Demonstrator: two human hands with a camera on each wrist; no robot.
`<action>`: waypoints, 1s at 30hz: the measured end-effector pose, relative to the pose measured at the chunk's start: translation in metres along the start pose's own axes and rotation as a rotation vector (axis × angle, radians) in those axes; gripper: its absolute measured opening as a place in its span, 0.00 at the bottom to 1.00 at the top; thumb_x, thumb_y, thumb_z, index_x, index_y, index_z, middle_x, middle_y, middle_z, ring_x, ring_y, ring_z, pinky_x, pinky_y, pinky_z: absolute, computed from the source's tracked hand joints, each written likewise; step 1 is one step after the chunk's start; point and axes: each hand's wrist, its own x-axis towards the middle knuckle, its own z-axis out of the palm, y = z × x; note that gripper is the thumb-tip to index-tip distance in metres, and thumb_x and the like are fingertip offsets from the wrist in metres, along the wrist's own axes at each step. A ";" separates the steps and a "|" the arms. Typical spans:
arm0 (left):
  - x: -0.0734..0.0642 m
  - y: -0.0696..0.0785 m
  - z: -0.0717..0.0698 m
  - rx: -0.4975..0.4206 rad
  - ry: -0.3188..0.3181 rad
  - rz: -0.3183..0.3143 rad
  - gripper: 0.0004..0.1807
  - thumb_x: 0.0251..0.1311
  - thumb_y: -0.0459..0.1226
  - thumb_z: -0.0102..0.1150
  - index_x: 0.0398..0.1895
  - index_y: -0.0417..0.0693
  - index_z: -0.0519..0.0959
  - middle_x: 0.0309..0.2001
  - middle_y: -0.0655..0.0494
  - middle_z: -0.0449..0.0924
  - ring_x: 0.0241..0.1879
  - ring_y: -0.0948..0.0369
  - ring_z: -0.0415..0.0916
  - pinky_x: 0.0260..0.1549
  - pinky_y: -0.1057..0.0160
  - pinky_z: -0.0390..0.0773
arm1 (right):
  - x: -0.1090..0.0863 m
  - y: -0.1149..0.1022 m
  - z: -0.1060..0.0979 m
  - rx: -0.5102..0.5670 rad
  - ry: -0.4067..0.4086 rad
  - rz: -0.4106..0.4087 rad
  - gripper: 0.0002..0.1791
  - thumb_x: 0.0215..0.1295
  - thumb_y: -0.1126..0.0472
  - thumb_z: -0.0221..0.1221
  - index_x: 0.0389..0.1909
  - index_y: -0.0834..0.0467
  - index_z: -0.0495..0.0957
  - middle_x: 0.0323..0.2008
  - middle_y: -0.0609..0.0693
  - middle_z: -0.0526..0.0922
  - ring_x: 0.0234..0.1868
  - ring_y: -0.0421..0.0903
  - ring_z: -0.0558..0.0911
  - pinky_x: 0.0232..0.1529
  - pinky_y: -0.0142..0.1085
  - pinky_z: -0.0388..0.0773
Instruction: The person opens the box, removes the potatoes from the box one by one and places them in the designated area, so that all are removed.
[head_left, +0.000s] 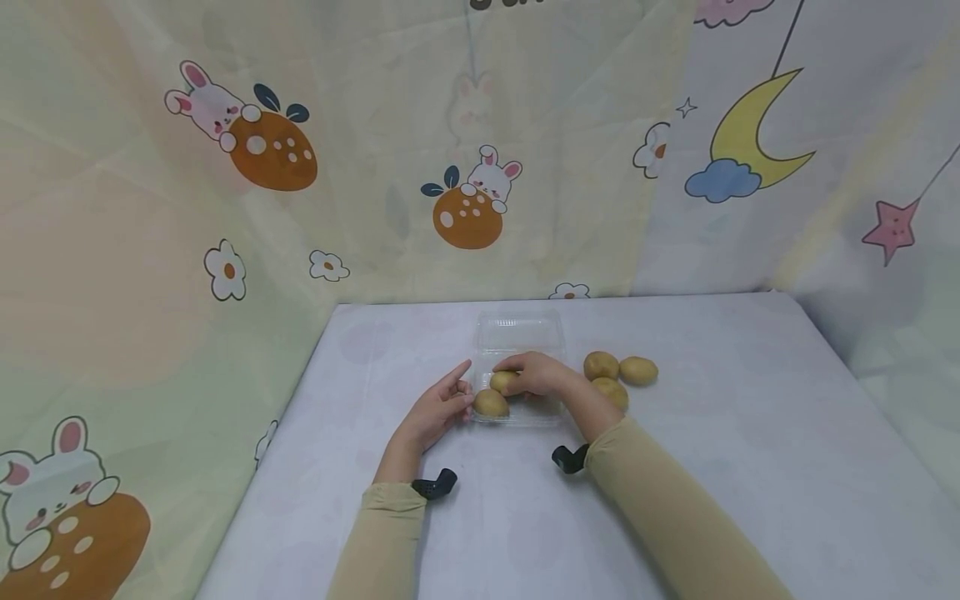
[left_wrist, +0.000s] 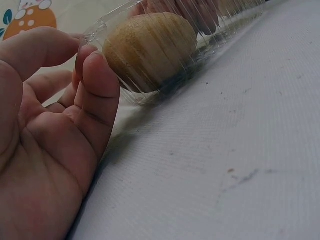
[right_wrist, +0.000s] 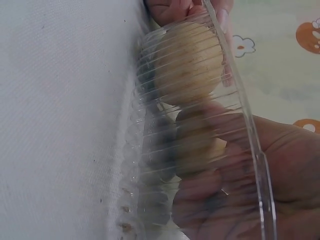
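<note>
A clear plastic clamshell box [head_left: 536, 418] lies with its lid folded back on the table. In its near left corner sits a potato [head_left: 491, 403], seen through the ribbed wall in both wrist views. My left hand [head_left: 437, 410] pinches the box's left rim, thumb and fingers at the edge, with the index finger pointing away in the head view. Inside the box my right hand [head_left: 542, 373] grips a second potato [head_left: 503, 382] from above, just behind the first one. Through the clear wall, the right wrist view shows the right fingers [right_wrist: 197, 197] around that potato.
To the right of the box, three loose potatoes [head_left: 602, 365] lie grouped on the white-covered table [head_left: 712, 467]. The raised lid [head_left: 519, 331] leans toward the back edge. A printed curtain [head_left: 360, 125] hangs behind and at the sides.
</note>
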 end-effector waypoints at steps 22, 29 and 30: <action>0.001 0.000 -0.001 -0.014 -0.011 -0.009 0.42 0.64 0.36 0.60 0.78 0.60 0.53 0.42 0.56 0.69 0.32 0.65 0.73 0.35 0.68 0.78 | -0.006 -0.001 -0.003 0.051 0.035 -0.068 0.28 0.59 0.51 0.69 0.62 0.42 0.77 0.52 0.48 0.78 0.27 0.45 0.73 0.29 0.34 0.73; 0.001 -0.001 -0.001 -0.019 -0.020 -0.002 0.42 0.64 0.36 0.61 0.79 0.58 0.52 0.42 0.56 0.69 0.33 0.65 0.73 0.35 0.68 0.78 | -0.006 -0.002 -0.007 0.032 0.039 -0.083 0.30 0.57 0.48 0.69 0.63 0.40 0.77 0.51 0.47 0.78 0.24 0.44 0.72 0.27 0.34 0.72; 0.001 -0.001 -0.001 -0.017 -0.018 -0.004 0.42 0.64 0.36 0.61 0.78 0.58 0.52 0.42 0.56 0.69 0.33 0.65 0.73 0.35 0.68 0.78 | -0.007 -0.003 -0.008 0.026 0.041 -0.088 0.30 0.57 0.48 0.69 0.63 0.40 0.76 0.51 0.47 0.78 0.24 0.44 0.72 0.27 0.34 0.72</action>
